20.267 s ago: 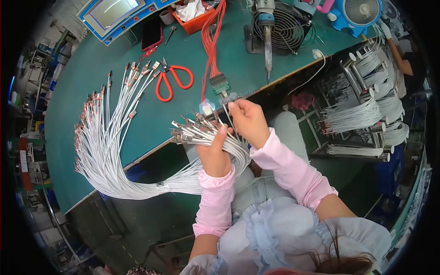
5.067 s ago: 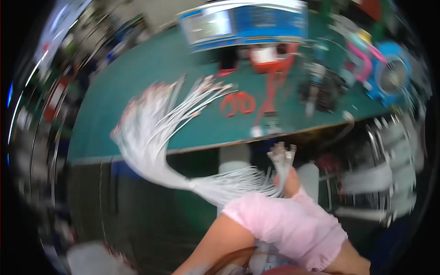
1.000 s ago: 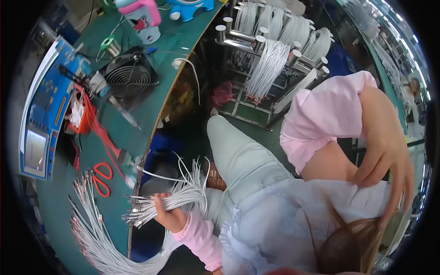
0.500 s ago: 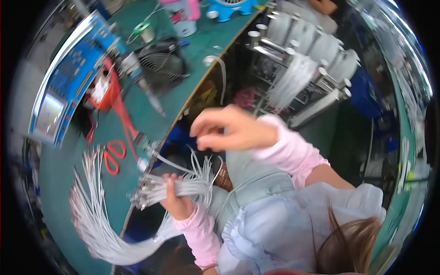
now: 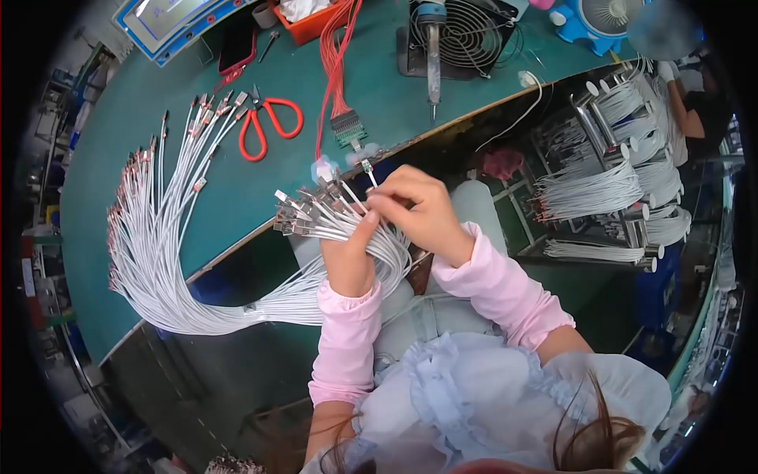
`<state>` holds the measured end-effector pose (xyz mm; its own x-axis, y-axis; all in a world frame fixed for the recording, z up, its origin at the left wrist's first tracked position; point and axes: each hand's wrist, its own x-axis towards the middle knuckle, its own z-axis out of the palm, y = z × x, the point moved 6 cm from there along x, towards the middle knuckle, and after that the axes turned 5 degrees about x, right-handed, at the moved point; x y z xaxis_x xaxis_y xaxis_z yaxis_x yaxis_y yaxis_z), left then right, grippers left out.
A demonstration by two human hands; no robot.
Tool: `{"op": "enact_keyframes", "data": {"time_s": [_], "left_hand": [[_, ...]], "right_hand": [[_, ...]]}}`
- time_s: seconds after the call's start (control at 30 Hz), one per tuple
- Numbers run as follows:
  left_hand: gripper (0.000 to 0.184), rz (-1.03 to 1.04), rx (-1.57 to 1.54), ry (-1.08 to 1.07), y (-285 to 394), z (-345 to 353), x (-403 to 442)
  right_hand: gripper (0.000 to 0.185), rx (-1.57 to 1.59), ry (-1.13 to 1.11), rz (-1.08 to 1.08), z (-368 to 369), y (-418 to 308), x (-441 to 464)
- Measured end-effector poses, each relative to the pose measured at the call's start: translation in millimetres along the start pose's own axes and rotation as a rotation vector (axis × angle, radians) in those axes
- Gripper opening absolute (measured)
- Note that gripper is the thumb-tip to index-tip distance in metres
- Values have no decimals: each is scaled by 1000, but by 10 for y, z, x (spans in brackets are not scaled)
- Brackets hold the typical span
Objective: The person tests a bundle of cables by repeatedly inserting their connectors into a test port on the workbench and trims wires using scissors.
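Observation:
My left hand [image 5: 350,257] is wrapped round a bundle of white cables [image 5: 260,312], whose metal plugs [image 5: 294,212] fan out past the thumb. Close beside it, my right hand [image 5: 422,212] pinches one white cable [image 5: 372,178] between thumb and fingertips. That cable's end points up to a small green circuit board [image 5: 350,133] at the table edge; whether the two touch I cannot tell. Red wires [image 5: 335,67] run from a black connector on the board. The bundle's far part curves over the table, its other ends spread out at the left.
Red-handled scissors [image 5: 268,126] lie on the green table [image 5: 225,189]. Behind are a soldering iron [image 5: 433,71], a black fan [image 5: 466,35], a phone [image 5: 237,49] and an orange bin [image 5: 304,25]. On the right, a rack [image 5: 604,126] holds more white cables. A person's arm shows beyond it.
My right hand has come down from the air to the bundle and now pinches a single cable. My left hand still grips the bundle. The head view has turned.

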<state>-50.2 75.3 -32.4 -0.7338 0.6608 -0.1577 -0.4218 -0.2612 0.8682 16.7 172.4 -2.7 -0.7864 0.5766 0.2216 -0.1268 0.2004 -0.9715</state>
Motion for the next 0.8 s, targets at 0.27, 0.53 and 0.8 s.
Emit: {"op": "enact_keyframes", "data": {"time_s": [0.27, 0.53, 0.8], "left_hand": [[20, -189, -180, 178, -37, -233, 52], [23, -134, -188, 140, 17, -221, 14], [27, -121, -99, 145, 3, -147, -35]], "right_hand": [[13, 301, 350, 244, 22, 202, 200], [20, 278, 184, 289, 96, 132, 91], [22, 298, 257, 326, 81, 279, 176]]}}
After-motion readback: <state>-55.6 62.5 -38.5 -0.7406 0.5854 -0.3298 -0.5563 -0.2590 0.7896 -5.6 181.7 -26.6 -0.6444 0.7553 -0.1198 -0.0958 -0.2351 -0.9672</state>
